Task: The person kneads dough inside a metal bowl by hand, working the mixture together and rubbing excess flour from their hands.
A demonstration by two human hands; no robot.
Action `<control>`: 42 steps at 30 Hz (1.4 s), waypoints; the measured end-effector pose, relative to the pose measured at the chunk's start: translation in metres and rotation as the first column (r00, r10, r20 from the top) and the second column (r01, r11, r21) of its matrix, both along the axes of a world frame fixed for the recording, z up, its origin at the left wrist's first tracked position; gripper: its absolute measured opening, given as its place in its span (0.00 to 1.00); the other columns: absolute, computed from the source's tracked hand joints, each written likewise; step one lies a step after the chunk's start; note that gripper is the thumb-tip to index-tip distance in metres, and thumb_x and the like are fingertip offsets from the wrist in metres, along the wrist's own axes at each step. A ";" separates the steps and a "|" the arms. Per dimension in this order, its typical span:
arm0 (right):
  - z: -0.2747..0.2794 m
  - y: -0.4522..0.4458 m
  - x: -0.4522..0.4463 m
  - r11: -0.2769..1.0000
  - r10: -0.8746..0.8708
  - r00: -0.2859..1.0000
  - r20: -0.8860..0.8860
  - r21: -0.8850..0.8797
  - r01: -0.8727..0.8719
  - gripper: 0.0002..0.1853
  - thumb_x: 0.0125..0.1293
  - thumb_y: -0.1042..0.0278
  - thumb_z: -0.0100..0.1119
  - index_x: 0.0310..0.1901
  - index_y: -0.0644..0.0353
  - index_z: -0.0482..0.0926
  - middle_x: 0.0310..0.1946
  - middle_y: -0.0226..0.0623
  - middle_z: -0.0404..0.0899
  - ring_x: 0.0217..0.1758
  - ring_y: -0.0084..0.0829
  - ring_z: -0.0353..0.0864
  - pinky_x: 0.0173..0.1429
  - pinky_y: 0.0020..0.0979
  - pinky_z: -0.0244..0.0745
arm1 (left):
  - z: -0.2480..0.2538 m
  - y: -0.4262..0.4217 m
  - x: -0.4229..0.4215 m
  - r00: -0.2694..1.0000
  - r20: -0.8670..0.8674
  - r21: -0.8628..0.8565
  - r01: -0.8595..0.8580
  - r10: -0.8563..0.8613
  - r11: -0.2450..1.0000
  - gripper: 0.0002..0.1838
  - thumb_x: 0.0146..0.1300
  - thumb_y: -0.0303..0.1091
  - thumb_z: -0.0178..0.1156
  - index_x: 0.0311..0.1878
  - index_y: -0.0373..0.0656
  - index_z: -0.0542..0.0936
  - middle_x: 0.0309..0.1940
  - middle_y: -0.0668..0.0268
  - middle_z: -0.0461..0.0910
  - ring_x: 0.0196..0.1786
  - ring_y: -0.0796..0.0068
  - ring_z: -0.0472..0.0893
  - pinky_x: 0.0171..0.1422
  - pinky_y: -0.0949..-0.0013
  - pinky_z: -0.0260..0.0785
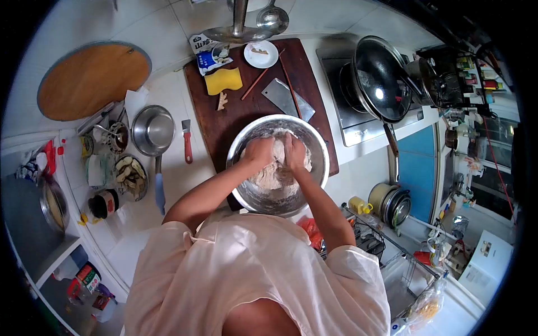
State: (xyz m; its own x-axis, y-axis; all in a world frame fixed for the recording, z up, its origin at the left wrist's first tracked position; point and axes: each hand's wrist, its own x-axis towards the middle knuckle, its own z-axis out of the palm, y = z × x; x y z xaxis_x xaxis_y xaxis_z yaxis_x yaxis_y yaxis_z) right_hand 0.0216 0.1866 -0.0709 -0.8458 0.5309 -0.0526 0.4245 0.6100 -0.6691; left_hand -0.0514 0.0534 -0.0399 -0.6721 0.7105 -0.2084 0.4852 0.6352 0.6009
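A wide metal bowl stands on the near part of a dark wooden board. Floury, shaggy dough lies inside it. Both of my hands are in the bowl, side by side. My left hand is curled at the left, pressed into the dough, with its fingertips hidden. At the right, my right hand has its fingers bent around part of the dough. A cleaver rests on the board just behind the bowl, with chopsticks near it.
Behind are a yellow sponge, ginger and a small white plate. Left of the board lie a red-handled scraper and a saucepan. A lidded wok sits on the stove at the right; ladles hang above.
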 end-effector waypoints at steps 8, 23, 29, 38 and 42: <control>0.091 -0.002 0.034 0.977 0.042 0.986 -0.162 -0.201 -0.074 0.15 0.67 0.59 0.56 0.34 0.67 0.81 0.34 0.50 0.80 0.35 0.46 0.80 0.42 0.40 0.73 | 0.060 -0.010 0.022 0.982 0.036 -0.005 0.183 -0.183 0.983 0.27 0.46 0.34 0.68 0.52 0.41 0.74 0.50 0.51 0.77 0.54 0.52 0.76 0.58 0.49 0.67; 0.008 -0.015 0.012 0.963 0.169 0.971 -0.171 0.238 -0.125 0.14 0.63 0.60 0.46 0.43 0.58 0.77 0.39 0.42 0.78 0.44 0.46 0.73 0.48 0.46 0.63 | -0.026 0.001 0.021 0.931 -0.338 0.005 0.147 -0.136 0.989 0.20 0.56 0.34 0.56 0.52 0.40 0.74 0.55 0.57 0.74 0.61 0.58 0.69 0.67 0.49 0.55; -0.004 0.006 -0.011 0.947 0.137 0.985 -0.102 0.304 -0.100 0.13 0.68 0.60 0.41 0.36 0.56 0.75 0.26 0.44 0.77 0.31 0.48 0.75 0.39 0.48 0.63 | -0.030 0.016 -0.005 0.894 -0.440 0.066 0.121 -0.080 0.990 0.10 0.54 0.32 0.57 0.39 0.42 0.75 0.37 0.61 0.80 0.46 0.62 0.79 0.54 0.59 0.68; 0.080 -0.012 0.035 0.952 0.299 0.938 -0.176 0.128 -0.280 0.12 0.64 0.61 0.57 0.30 0.61 0.77 0.32 0.45 0.79 0.39 0.47 0.77 0.45 0.46 0.69 | 0.047 -0.027 0.030 0.977 -0.029 0.004 0.210 -0.210 0.978 0.34 0.47 0.37 0.68 0.59 0.38 0.70 0.63 0.53 0.66 0.68 0.52 0.62 0.71 0.47 0.53; 0.085 -0.037 0.059 0.950 0.270 0.952 -0.147 0.201 -0.239 0.08 0.62 0.67 0.56 0.38 0.60 0.78 0.36 0.44 0.77 0.41 0.47 0.75 0.47 0.42 0.67 | 0.043 -0.056 0.063 0.939 -0.255 0.016 0.243 -0.231 0.970 0.36 0.46 0.37 0.68 0.61 0.40 0.69 0.62 0.55 0.66 0.67 0.53 0.61 0.71 0.47 0.53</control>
State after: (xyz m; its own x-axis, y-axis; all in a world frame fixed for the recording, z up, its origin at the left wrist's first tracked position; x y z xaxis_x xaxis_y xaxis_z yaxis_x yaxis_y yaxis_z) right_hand 0.0808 0.1492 0.0139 -0.9417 0.2843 0.1799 0.1287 0.7986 -0.5880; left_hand 0.0113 -0.0024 0.0030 -0.5092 0.8605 -0.0187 0.7565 0.4578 0.4670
